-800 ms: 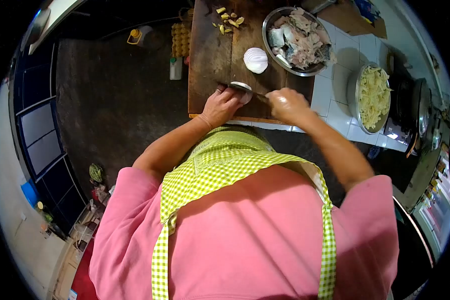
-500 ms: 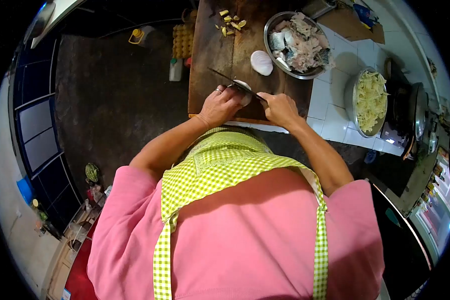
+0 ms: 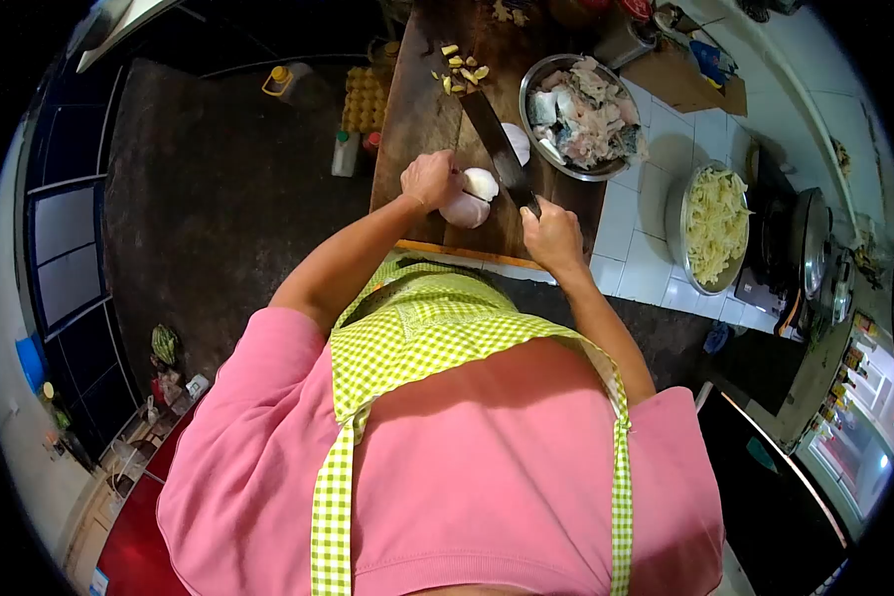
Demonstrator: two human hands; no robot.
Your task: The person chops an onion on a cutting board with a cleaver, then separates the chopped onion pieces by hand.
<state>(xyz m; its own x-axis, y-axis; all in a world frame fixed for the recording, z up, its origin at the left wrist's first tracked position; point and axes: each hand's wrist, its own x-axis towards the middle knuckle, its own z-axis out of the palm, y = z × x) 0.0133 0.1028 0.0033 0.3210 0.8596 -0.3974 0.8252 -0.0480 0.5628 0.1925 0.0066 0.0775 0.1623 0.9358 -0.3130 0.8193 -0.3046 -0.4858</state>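
Note:
My right hand [image 3: 553,234] is closed round the handle of a knife [image 3: 494,142], its dark broad blade angled up and left over a wooden board [image 3: 417,119]. Partly behind the blade lies a white sliced onion piece [image 3: 517,144]. My left hand [image 3: 431,181] has its fingers curled at the left side of a pale onion [image 3: 465,210] and a white cut piece [image 3: 481,184] near the board's front edge. Whether those fingers grip the onion is hard to see. Yellow ginger-like pieces [image 3: 459,70] lie beyond the blade tip.
A steel bowl of fish pieces [image 3: 586,114] stands on the board's right side. Farther right, a bowl of pale shredded food [image 3: 715,226] sits on white tiles [image 3: 616,223]. Left of the board are egg trays [image 3: 365,99] and a white bottle [image 3: 345,155].
The knife has come off the onion near my left hand and swung right, its blade now pointing away from me. A white cut piece now shows apart from the rest. The view has shifted.

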